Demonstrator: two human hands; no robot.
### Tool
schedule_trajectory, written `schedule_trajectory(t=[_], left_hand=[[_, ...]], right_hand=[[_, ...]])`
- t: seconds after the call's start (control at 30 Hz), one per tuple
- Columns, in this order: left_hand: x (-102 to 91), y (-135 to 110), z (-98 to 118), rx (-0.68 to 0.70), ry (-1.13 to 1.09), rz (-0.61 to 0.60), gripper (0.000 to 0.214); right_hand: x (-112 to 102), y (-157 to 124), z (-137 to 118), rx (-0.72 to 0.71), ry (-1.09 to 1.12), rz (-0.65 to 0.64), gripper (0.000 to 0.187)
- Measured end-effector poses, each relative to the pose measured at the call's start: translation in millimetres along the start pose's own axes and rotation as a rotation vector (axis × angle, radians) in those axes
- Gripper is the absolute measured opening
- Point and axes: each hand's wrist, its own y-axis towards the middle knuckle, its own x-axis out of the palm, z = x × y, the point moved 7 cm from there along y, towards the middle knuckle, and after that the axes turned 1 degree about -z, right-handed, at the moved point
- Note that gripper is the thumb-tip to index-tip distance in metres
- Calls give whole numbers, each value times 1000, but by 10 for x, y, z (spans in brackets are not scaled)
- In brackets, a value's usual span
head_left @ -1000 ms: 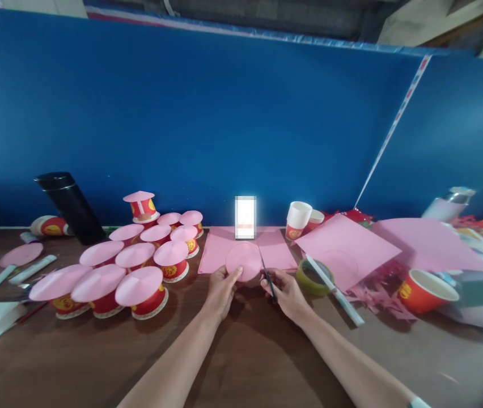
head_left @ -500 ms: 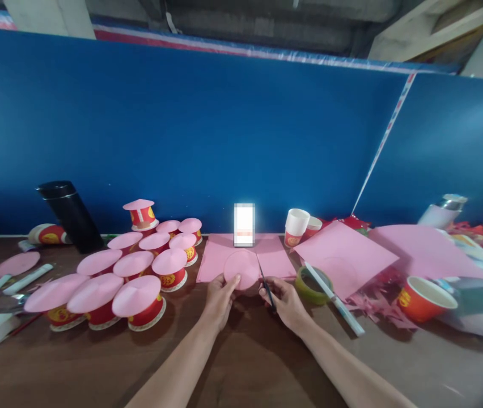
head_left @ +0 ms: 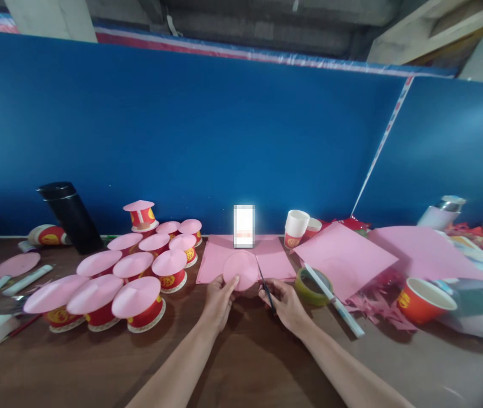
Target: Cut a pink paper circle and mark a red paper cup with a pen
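My left hand [head_left: 219,297] pinches the lower edge of a round pink paper disc [head_left: 241,269], thumb on top. My right hand [head_left: 286,303] is closed around the handles of a pair of dark scissors [head_left: 264,280], whose blades point up and away along the disc's right edge. Both hands hover just above the brown table [head_left: 241,362], in front of a flat pink paper sheet [head_left: 275,258]. Whether the blades touch the disc I cannot tell.
Several upturned red cups with pink cone tops [head_left: 139,300] crowd the left. A black flask [head_left: 71,218] stands behind them. A green tape roll [head_left: 312,286], a white stick [head_left: 335,303], pink sheets [head_left: 346,255], an open red cup [head_left: 424,300] and paper scraps lie right. A blue wall backs the table.
The view tilted up a little since a second ago, so everything sits slightly lower in frame. The hands, disc and scissors keep nearly the same pose.
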Motion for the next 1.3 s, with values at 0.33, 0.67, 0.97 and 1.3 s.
schedule_trajectory(t=[0.33, 0.67, 0.97, 1.3], left_hand=[[-6, 7, 9, 9, -11, 12, 34], [-25, -6, -5, -6, 15, 57, 28], [22, -19, 17, 5, 22, 11, 30], [42, -27, 17, 8, 28, -28, 34]], right_hand=[[-7, -5, -28, -7, -36, 7, 34], [23, -1, -45, 25, 44, -19, 35], [40, -13, -13, 66, 112, -55, 39], [35, -24, -46, 69, 91, -55, 41]])
